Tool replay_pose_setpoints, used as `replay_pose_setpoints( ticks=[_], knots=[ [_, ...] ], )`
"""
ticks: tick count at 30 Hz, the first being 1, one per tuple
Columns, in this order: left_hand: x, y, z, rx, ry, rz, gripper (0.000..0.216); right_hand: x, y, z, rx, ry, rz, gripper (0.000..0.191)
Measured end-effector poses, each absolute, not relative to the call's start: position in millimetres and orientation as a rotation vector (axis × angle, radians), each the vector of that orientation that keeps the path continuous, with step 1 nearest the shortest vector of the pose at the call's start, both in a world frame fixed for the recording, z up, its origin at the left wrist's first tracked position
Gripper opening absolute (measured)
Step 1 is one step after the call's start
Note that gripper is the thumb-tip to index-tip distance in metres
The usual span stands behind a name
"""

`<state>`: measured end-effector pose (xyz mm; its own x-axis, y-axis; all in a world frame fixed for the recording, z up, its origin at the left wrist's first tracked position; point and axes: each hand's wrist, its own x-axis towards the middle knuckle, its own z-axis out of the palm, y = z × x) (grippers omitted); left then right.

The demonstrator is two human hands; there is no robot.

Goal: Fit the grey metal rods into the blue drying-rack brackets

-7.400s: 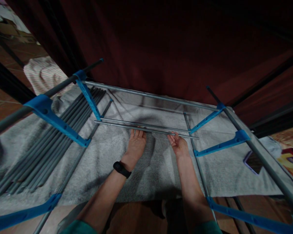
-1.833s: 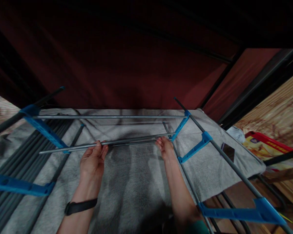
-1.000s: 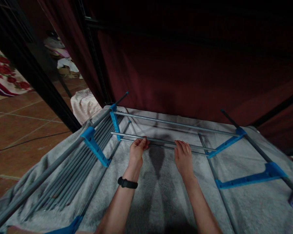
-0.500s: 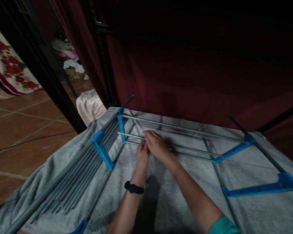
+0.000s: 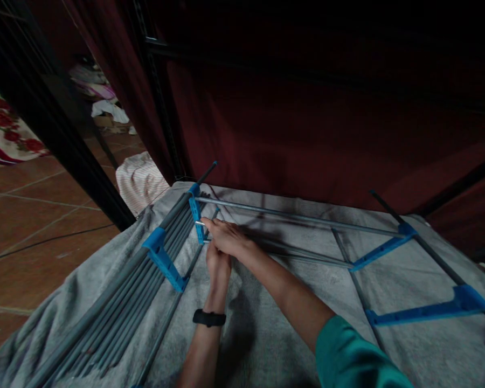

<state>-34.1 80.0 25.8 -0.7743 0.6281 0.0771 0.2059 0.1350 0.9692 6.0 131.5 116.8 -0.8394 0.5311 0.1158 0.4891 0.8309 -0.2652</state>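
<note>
A half-built rack frame of grey tubes and blue plastic brackets lies on a grey towel (image 5: 267, 334). My right hand (image 5: 225, 236) reaches across to the left and is closed on the left end of a thin metal rod (image 5: 299, 253), right beside the far-left blue bracket (image 5: 195, 216). My left hand (image 5: 217, 265), with a black wristband, sits just under the right hand, its fingers curled around a second rod close below. A third rod (image 5: 291, 216) spans between the far brackets.
A bundle of spare grey tubes (image 5: 117, 318) lies along the towel's left side. More blue brackets (image 5: 164, 260) (image 5: 382, 252) (image 5: 432, 311) stick out from the side poles. A dark red curtain (image 5: 307, 118) hangs behind; tiled floor (image 5: 32, 226) on the left.
My right hand has slid left along the rod to its left end at the blue bracket. The left hand has moved slightly left and is now below the right hand.
</note>
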Motion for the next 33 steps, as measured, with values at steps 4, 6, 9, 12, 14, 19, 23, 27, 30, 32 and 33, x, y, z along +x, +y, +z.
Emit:
replay_pose_setpoints(
  ticks=[4, 6, 9, 12, 14, 19, 23, 27, 30, 32, 33],
  knots=[
    [-58.3, 71.3, 21.6, 0.693, 2.168, 1.945, 0.019, 8.7, 134.3, 114.9, -0.753, -2.81, 0.365, 0.054],
    [-65.9, 70.5, 24.2, 0.682, 2.14, 2.1, 0.025, 6.7, 132.1, 115.2, -0.748, -2.805, 0.337, 0.051],
    [-70.3, 70.8, 31.9, 0.634, 1.882, 2.23, 0.026, 4.1, 127.0, 117.5, -0.751, -2.825, 0.239, 0.042],
    [-70.6, 69.9, 41.0, 0.448, 1.511, 2.261, 0.032, 7.7, 124.0, 117.7, -0.706, -2.857, 0.12, 0.037],
    [-71.1, 69.4, 47.1, 0.433, 1.375, 2.293, 0.041, 13.6, 123.7, 115.4, -0.693, -2.856, 0.079, 0.036],
    [-72.4, 69.2, 61.9, 0.27, 1.157, 2.225, 0.04, 23.9, 122.1, 107.2, -0.71, -2.864, 0.071, 0.035],
    [-72.9, 66.9, 69.3, 0.32, 0.997, 2.168, 0.024, 19.6, 117.1, 101.7, -0.668, -2.815, 0.126, 0.038],
    [-69.6, 64.4, 69.5, 0.272, 1.037, 2.168, 0.018, 19.5, 110.4, 96.4, -0.687, -2.81, 0.253, 0.032],
    [-65.2, 62.5, 64.7, 0.269, 1.128, 2.145, 0.017, 32.9, 104.1, 90.2, -0.743, -2.795, 0.294, 0.035],
    [-65.3, 60.9, 60.5, 0.285, 1.16, 2.16, 0.013, 50.5, 99.2, 83.6, -0.824, -2.77, 0.248, 0.041],
    [-66.8, 60.1, 58.6, 0.282, 1.174, 2.166, 0.011, 62.0, 96.7, 79.6, -0.87, -2.768, 0.233, 0.044]
  ],
)
